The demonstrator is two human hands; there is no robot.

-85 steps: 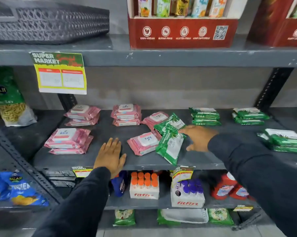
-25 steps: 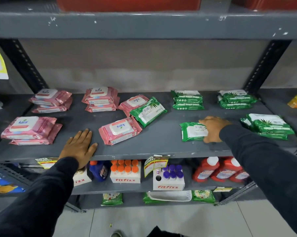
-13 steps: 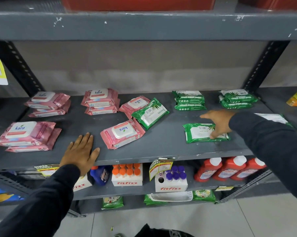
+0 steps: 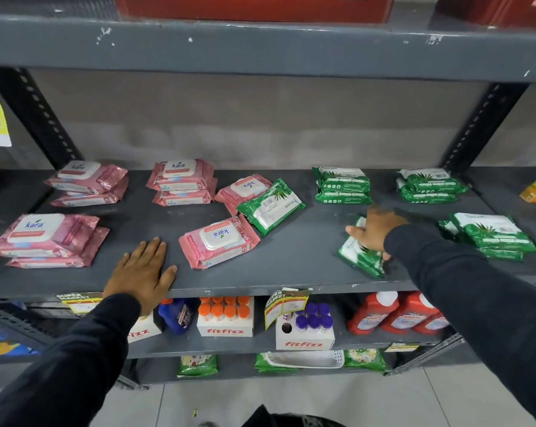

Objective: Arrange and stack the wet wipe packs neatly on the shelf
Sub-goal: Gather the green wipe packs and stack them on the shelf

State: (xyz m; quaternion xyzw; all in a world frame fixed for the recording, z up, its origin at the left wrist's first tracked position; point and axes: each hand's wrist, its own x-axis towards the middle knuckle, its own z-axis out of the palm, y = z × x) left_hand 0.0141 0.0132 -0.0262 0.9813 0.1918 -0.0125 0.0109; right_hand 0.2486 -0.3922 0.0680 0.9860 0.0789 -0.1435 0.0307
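On the grey shelf (image 4: 291,266), my right hand (image 4: 374,228) lies over a green wipe pack (image 4: 360,257) near the front edge, fingers curled on it, tilting it. My left hand (image 4: 143,269) rests flat and open on the shelf front. A loose pink pack (image 4: 219,241) lies askew in the middle, with a second pink pack (image 4: 243,189) and a loose green pack (image 4: 271,206) behind it. Pink stacks stand at the front left (image 4: 49,238), back left (image 4: 88,183) and back centre (image 4: 182,181). Green stacks are at the back (image 4: 342,184), back right (image 4: 430,184) and front right (image 4: 491,235).
The upper shelf (image 4: 260,47) hangs low over the work area. Slotted uprights (image 4: 35,106) stand at both back corners. Below are Fitfizz boxes (image 4: 225,318), red bottles (image 4: 396,312) and a price tag (image 4: 286,303) hanging from the shelf edge.
My right hand carried a green pack from the middle heap to the front right of the shelf, laid it flat, and now tilts it up. My left hand stays put.
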